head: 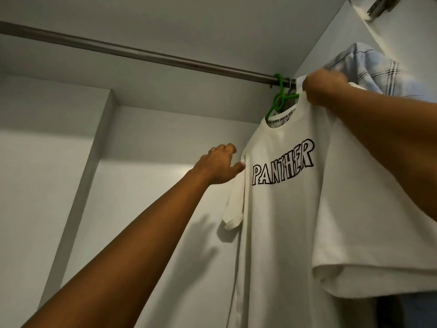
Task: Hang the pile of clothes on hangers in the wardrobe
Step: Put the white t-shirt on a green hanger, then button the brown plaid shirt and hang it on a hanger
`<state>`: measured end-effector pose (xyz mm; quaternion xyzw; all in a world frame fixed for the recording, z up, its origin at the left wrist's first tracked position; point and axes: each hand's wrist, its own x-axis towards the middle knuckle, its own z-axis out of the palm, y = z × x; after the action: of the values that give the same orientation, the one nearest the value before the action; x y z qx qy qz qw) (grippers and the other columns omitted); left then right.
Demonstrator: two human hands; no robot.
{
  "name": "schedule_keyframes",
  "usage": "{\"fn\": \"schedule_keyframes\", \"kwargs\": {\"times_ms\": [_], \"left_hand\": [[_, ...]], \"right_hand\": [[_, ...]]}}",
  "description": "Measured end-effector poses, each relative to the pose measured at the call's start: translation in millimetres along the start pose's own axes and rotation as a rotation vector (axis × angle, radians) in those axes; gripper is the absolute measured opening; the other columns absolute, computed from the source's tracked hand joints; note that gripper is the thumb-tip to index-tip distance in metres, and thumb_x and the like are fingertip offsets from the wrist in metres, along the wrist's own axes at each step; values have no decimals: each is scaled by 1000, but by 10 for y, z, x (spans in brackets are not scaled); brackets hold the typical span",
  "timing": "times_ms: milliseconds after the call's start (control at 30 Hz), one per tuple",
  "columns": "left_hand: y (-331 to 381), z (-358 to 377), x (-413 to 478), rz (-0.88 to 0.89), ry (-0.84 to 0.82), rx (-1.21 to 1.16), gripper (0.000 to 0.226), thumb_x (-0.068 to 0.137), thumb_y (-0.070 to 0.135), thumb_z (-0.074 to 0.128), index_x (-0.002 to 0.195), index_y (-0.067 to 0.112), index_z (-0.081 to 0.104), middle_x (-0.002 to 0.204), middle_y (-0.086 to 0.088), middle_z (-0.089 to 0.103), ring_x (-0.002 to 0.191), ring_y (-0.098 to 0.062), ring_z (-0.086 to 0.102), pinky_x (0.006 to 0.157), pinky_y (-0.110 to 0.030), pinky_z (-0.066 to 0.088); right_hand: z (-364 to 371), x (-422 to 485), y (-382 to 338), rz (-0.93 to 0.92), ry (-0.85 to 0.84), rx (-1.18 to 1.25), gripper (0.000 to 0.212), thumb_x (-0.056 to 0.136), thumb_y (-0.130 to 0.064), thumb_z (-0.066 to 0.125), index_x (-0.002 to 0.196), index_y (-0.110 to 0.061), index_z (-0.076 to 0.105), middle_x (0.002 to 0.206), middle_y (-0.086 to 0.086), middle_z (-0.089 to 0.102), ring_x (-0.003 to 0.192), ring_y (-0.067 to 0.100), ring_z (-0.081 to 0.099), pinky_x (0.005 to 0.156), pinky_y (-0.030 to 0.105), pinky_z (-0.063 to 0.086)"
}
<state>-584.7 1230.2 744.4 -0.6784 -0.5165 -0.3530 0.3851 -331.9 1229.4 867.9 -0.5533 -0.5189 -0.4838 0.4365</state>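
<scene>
We saw the white T-shirt point(279, 209), printed "PANTHER", hanging lengthwise from the green hanger point(279, 95) on the rail point(142, 54), our right hand point(324, 89) pinching its shoulder, nearer than our left hand point(218, 165), spread open just beside the sleeve; collar text unreadable.

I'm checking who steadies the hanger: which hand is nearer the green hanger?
Right. The right hand grips the shirt shoulder right beside the green hanger; the left hand sits lower, by the sleeve.

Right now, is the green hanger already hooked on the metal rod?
Yes, the green hanger has its hook over the metal rod, with the white T-shirt on it.
</scene>
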Motion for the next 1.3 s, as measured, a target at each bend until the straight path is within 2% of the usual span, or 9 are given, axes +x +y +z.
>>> {"fn": "schedule_keyframes", "kwargs": {"times_ms": [167, 300, 533, 700, 800, 933, 1067, 1200, 1300], "left_hand": [[-4, 84, -46, -29, -24, -5, 56, 93, 46, 47, 137, 13, 35, 141, -11, 42, 129, -29, 38, 102, -43, 38], [178, 70, -79, -34, -30, -52, 56, 93, 46, 48, 136, 13, 36, 139, -12, 43, 129, -29, 38, 100, -43, 38], [842, 48, -388, 101, 26, -263, 53, 91, 49, 50, 133, 18, 41, 133, -8, 47, 123, -30, 42, 98, -43, 40], [1656, 138, -859, 327, 126, -640, 57, 87, 58, 43, 131, 22, 42, 136, -2, 44, 125, -24, 40, 101, -39, 36], [2353, 169, -1255, 490, 169, -787, 71, 78, 65, 28, 131, 20, 44, 136, -3, 44, 125, -27, 40, 103, -41, 34], [3553, -94, -1936, 643, 206, -959, 58, 87, 57, 39, 128, 18, 49, 135, -12, 46, 122, -34, 42, 97, -49, 40], [4810, -775, -2769, 823, 102, -1245, 53, 88, 45, 52, 132, 18, 47, 138, -8, 44, 127, -30, 38, 101, -44, 38], [5974, -1690, -3709, 1023, -56, -1492, 49, 89, 42, 53, 132, 21, 45, 135, -3, 46, 123, -24, 42, 100, -39, 39], [6831, -2312, -4446, 1201, -218, -1627, 44, 89, 43, 54, 128, 22, 48, 129, -2, 52, 117, -22, 48, 96, -40, 44]], "right_hand": [[99, -197, 61, -115, 112, -192, 37, 95, -15, 40, 130, -6, 47, 131, 19, 50, 122, 35, 46, 97, 44, 36], [171, -453, 65, -111, 112, -65, 53, 90, -17, 50, 139, -4, 34, 144, 21, 34, 135, 36, 28, 112, 48, 18], [-332, -1566, 66, -232, 52, 253, 39, 93, -24, 52, 128, -9, 49, 129, 16, 47, 117, 32, 40, 97, 38, 35], [-997, -2690, 623, -188, 24, 195, 31, 92, -23, 53, 121, -14, 56, 122, 8, 52, 115, 27, 44, 95, 34, 36], [-1500, -3320, 1115, -94, -38, 38, 29, 94, -20, 50, 121, -13, 56, 120, 7, 54, 111, 23, 46, 89, 30, 41], [-2414, -4134, 1817, 59, -128, -190, 26, 94, -11, 47, 118, -11, 57, 115, 7, 56, 105, 22, 49, 81, 25, 41], [-3626, -4917, 2397, 251, -210, -407, 26, 94, -13, 50, 119, -11, 56, 118, 7, 55, 110, 21, 48, 83, 21, 37], [-4942, -5723, 2853, 472, -265, -603, 22, 93, -13, 54, 114, -9, 60, 115, 10, 57, 103, 23, 53, 85, 26, 46], [-5919, -6428, 3154, 657, -319, -758, 24, 91, -12, 57, 113, -6, 61, 114, 13, 58, 104, 27, 53, 87, 24, 39]]}}
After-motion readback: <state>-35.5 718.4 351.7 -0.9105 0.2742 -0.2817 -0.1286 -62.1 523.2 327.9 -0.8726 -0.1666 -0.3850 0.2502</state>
